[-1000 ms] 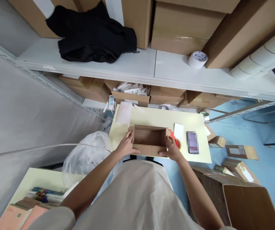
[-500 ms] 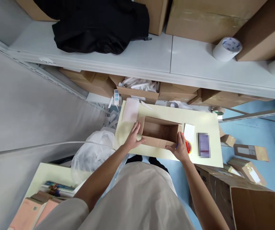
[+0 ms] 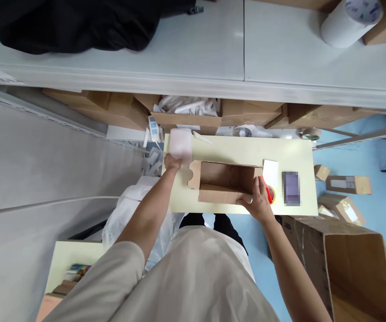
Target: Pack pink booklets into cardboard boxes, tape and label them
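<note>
An open cardboard box (image 3: pixel 225 197) lies on the pale yellow table, its hollow inside facing up and a notched flap sticking out at its left end. My right hand (image 3: pixel 258 199) grips the box's right end, with the thumb by the front flap and the fingers along the end wall. At the table's left side my left hand (image 3: pixel 173 162) is closed at the lower edge of a pinkish-white, thin packing sheet (image 3: pixel 181 142). Its fingertips are partly hidden. A red tape dispenser (image 3: pixel 269 193) with a yellow-rimmed roll sits just right of my right hand, partly covered by it.
On the table (image 3: pixel 240 147) lie a white card (image 3: pixel 270 172) and a blurred purple item (image 3: pixel 291 188). A grey shelf (image 3: pixel 193 71) crosses behind, with cartons beneath it. A power strip (image 3: pixel 154 129) hangs at the left. A large open carton (image 3: pixel 354 268) stands at the right.
My left hand has let go of the box's left end and moved up and left to the packing sheet. The box's left flap now stands out. My right hand stays on the box.
</note>
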`<state>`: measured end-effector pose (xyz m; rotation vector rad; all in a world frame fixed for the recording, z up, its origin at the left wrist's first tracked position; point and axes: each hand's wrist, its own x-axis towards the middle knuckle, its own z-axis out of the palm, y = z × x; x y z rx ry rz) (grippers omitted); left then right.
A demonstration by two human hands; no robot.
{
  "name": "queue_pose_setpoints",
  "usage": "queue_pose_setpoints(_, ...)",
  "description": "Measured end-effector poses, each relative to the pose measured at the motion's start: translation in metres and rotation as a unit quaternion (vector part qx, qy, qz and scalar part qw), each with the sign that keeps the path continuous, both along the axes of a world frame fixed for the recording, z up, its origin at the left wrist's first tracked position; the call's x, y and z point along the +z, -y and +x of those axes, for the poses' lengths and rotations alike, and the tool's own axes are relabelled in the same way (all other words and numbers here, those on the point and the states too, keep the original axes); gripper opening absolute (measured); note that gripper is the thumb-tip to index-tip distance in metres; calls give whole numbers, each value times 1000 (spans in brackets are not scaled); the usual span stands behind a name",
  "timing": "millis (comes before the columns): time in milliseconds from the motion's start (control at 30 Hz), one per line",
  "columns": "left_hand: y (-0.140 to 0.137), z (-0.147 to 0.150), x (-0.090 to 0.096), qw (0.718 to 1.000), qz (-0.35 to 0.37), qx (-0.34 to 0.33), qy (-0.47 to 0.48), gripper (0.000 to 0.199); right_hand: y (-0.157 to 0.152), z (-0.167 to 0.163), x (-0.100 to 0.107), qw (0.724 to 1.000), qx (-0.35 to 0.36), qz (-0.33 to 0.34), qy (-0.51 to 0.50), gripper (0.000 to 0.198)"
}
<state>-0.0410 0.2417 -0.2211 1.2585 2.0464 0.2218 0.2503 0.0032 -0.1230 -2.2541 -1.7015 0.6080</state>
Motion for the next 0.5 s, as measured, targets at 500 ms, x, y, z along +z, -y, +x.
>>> queue_pose_setpoints(500, 87, -26, 153, 936, 349, -44, 0, 33, -24, 1, 8, 997, -6, -71, 36, 101)
